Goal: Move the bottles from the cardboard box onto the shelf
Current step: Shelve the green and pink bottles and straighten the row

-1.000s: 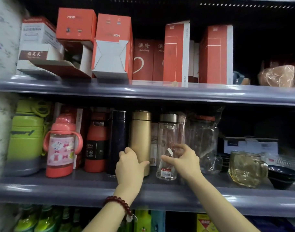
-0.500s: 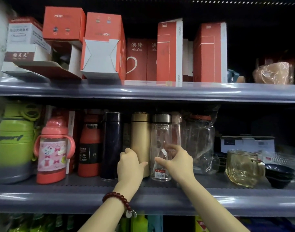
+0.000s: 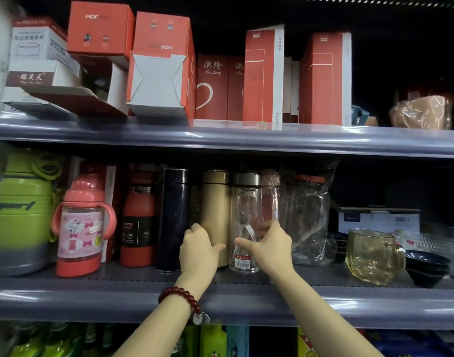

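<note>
Nearest the camera, two bare forearms reach up over the front lip of the middle shelf (image 3: 246, 302); a dark red bead bracelet (image 3: 180, 297) circles the left wrist. The left hand (image 3: 198, 253) is curled round the lower part of the gold bottle (image 3: 216, 210), fingers wrapped to its left side and the thumb pressed across its front, so this grip has hold of the bottle low down, well below its cap. The bottle stands upright on the shelf. Just beside it, touching or nearly so, stands the clear glass bottle (image 3: 246, 202) with a silver cap and a red-and-white price sticker near its base. The right hand (image 3: 269, 247) holds this one low as well: the thumb lies across the front just above the sticker, the fingers curl round its right side. A white tag hangs inside the glass between thumb and fingers.

Left of the gold bottle, in a row on the same shelf, stand a dark navy flask (image 3: 173, 217), a red bottle (image 3: 138, 222), a pink child's cup with two handles (image 3: 82, 225) and a large green jug (image 3: 21, 207). Right of the glass bottle sits a plastic-wrapped glass jar (image 3: 308, 215), then an amber glass mug (image 3: 372, 256) and stacked dark bowls (image 3: 426, 267).

Further up, the upper shelf (image 3: 246, 140) carries red and white cartons (image 3: 164, 65).
</note>
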The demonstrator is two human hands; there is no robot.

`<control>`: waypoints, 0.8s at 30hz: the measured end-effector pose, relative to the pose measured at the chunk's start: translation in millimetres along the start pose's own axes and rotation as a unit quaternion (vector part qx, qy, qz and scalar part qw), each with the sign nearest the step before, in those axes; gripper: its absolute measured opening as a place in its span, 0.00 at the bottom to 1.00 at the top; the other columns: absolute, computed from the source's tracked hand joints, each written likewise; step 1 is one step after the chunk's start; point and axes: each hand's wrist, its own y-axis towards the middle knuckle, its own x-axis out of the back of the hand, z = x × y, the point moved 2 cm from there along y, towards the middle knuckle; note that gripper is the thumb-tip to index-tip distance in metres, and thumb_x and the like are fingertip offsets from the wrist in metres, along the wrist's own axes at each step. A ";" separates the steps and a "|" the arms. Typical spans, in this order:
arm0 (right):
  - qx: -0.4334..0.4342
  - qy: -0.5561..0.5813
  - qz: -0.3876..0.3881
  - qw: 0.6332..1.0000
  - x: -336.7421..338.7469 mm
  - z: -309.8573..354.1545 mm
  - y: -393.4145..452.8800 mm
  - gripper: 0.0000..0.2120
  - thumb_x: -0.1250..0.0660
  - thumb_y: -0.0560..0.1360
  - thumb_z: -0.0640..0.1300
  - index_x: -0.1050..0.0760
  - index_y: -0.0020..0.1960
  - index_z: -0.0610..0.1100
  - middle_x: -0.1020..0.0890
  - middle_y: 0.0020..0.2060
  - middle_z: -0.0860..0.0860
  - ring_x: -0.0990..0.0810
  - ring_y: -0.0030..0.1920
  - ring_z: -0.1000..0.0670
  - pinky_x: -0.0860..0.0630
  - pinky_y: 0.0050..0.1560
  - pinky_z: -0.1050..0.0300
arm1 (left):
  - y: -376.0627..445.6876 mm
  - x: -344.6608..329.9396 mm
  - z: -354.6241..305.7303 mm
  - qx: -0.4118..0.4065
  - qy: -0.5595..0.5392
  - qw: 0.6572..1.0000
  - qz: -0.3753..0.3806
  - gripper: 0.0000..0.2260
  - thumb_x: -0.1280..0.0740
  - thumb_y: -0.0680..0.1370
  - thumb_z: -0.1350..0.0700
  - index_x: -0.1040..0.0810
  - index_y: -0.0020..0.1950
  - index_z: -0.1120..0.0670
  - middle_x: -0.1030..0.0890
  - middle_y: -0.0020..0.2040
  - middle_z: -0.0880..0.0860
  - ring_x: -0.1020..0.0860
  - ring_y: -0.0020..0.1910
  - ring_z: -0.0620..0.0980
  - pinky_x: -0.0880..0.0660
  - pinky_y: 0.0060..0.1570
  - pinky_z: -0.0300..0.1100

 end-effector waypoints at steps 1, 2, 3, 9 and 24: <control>-0.002 0.002 0.001 1.000 0.0 -0.2 -0.3 0.29 0.21 0.63 0.53 0.31 0.54 0.42 0.21 0.52 0.46 0.23 0.52 0.47 0.23 0.51 0.51 | -0.4 0.0 0.2 0.000 -0.002 1.000 0.000 0.25 0.27 0.71 0.48 0.31 0.59 0.61 0.24 0.58 0.59 0.22 0.55 0.59 0.26 0.47 0.44; -0.003 0.003 0.003 1.000 -0.1 -0.1 -0.4 0.29 0.21 0.62 0.53 0.31 0.55 0.43 0.21 0.52 0.47 0.23 0.52 0.47 0.23 0.51 0.52 | -0.5 -0.3 0.3 -0.002 -0.003 1.000 0.001 0.24 0.27 0.71 0.48 0.31 0.58 0.60 0.24 0.58 0.59 0.22 0.55 0.59 0.26 0.47 0.44; -0.003 0.002 0.004 1.000 0.0 0.0 -0.2 0.29 0.21 0.62 0.53 0.31 0.55 0.43 0.21 0.52 0.47 0.23 0.52 0.47 0.23 0.51 0.52 | -0.7 -0.5 0.5 -0.003 -0.004 1.000 0.002 0.24 0.27 0.71 0.48 0.31 0.58 0.60 0.24 0.57 0.59 0.22 0.55 0.59 0.26 0.47 0.44; 0.002 -0.010 0.011 1.000 -0.6 1.9 -0.3 0.31 0.21 0.63 0.53 0.32 0.57 0.42 0.22 0.54 0.45 0.23 0.54 0.46 0.24 0.51 0.52 | -0.6 1.6 -0.3 -0.002 -0.013 1.000 0.025 0.22 0.29 0.73 0.51 0.31 0.60 0.60 0.25 0.59 0.59 0.23 0.56 0.58 0.26 0.50 0.45; 0.117 0.155 0.064 0.979 -58.3 64.6 -58.9 0.21 0.26 0.70 0.50 0.28 0.60 0.54 0.23 0.54 0.58 0.25 0.52 0.61 0.25 0.51 0.63 | 7.8 91.0 87.6 -0.034 -0.161 0.976 -0.144 0.20 0.25 0.70 0.54 0.24 0.60 0.55 0.20 0.54 0.54 0.23 0.52 0.50 0.25 0.50 0.42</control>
